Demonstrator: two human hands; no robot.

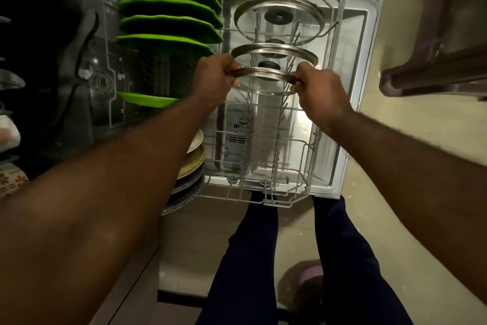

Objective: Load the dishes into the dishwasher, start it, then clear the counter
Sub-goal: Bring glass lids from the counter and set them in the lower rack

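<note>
Dishwasher rack (338,34) sits pulled out, green plates (168,8) slotted at its left and two lids (279,19) standing among its prongs. Just in front of them is a third glass lid (266,82), likely stiff, breakable and slick. The left hand (213,79) and right hand (319,90) grip opposite edges of its steel rim, the safest hold.
</note>
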